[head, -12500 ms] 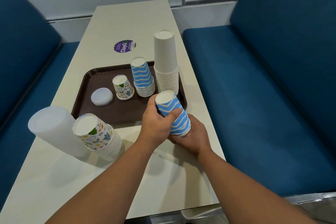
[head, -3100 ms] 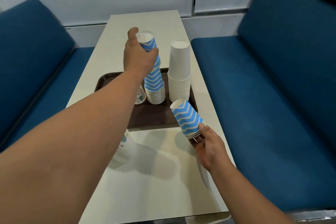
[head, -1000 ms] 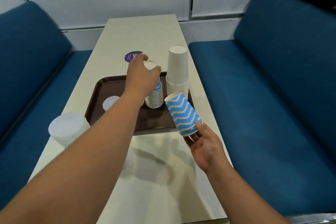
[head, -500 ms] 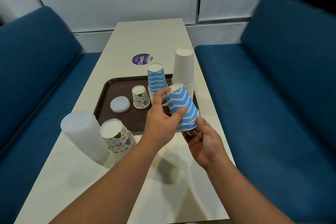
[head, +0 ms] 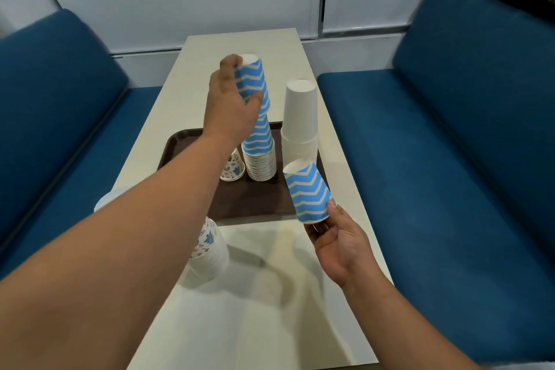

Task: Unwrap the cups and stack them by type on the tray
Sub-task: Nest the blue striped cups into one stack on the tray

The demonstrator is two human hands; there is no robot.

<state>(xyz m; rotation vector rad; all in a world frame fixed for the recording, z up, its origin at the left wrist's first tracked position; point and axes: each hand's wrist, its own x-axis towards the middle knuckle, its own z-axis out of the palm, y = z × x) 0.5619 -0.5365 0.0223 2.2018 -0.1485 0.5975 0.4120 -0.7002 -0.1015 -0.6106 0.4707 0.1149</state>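
Left hand [head: 231, 108] wrapped round one inverted blue cup [head: 251, 83], thumb on near side, fingers on far side, cup base poking above the fingers. Held in the air just above the blue stack [head: 259, 150], tilted slightly, rim right at the stack top; contact not clear. Blue stack standing mouth-down mid tray [head: 264, 204]. Right hand [head: 338, 239] pinching a second batch of blue cups [head: 309, 191] at the open rim, fingertips [head: 332, 206] on the rim edge, base pointing up and away, tilted left. Batch hanging over the near right corner of the tray, clear of its surface; count in it not readable. White stack [head: 300, 120] at the right side of the tray, just beside the blue stack, taller. Small printed cup [head: 232, 167] on the tray left of the blue stack, partly behind the forearm. Wrapped printed stack [head: 208, 252] on the table [head: 240, 324] off the tray's near edge, under the left arm.
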